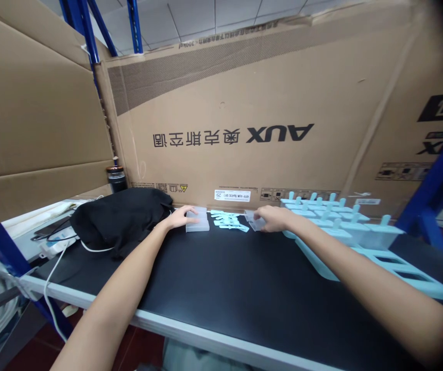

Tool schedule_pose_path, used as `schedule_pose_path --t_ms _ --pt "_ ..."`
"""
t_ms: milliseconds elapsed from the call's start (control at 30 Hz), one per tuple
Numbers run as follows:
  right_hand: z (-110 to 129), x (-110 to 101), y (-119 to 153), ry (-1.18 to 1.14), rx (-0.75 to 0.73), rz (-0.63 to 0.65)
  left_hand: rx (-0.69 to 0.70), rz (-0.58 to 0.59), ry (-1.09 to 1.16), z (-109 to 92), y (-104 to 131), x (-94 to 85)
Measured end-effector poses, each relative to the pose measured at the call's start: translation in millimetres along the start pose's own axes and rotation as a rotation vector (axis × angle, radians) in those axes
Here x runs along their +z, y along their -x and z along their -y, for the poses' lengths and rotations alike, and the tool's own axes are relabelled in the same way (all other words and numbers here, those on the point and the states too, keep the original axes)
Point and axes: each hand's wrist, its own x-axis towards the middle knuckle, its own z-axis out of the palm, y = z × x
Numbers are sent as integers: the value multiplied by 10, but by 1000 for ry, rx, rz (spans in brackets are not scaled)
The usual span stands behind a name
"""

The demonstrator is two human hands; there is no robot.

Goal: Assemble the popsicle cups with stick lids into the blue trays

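Observation:
My left hand (180, 218) reaches to the far side of the black tabletop, its thumb and fingers around the edge of translucent plastic containers (203, 222) that stand close together. Across from it, my right hand (274, 218) grips another translucent plastic container (253, 220), which looks tilted; its fingertips are partly hidden. Between the two hands lies a loose pile of light-blue popsicle sticks (229, 221). To the right of my right forearm are popsicle moulds (355, 230) with light-blue sticks upright in them, set in a light-blue rack (430, 285) with several open slots at its near end.
A large cardboard sheet (221, 98) walls off the back, with another cardboard panel (36, 113) at left. Black cloth (119, 219) is heaped left of my left hand, near a dark jar (116, 179) and a white cable (51, 288). The table's grey edge (206, 337) runs in front.

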Motion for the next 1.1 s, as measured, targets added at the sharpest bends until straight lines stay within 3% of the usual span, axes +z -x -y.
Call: schedule_pose_path --t_ms 233,300,367,467,533,600,700,767,833,1000,1100 --pt "68 35 44 33 -34 -41 1 1 2 -11 13 -9" --pt "78 -9 138 51 -55 -107 -8 3 6 -14 13 -11" --pt "79 -87 334 69 -85 -260 -16 3 12 -18 13 -9" --pt "65 -183 806 18 -43 -594 -27 -4 24 -28 13 0" --pt "32 -148 1159 -80 99 -817 -32 -11 32 -38 16 4" --pt "-32 1 1445 -198 320 -925 -33 -15 35 -51 21 4" --pt "-167 354 1641 -439 549 -789 -33 -8 32 -69 33 -3" --pt "-242 566 1633 -567 575 -650 -31 0 26 -75 40 -8" --pt "-284 695 1576 -649 596 -593 -27 7 20 -73 44 -10" --pt "-309 690 1474 -699 685 -624 -26 9 12 -46 37 -3" --pt "-329 595 1455 -610 720 -423 -20 10 9 -31 33 -5"
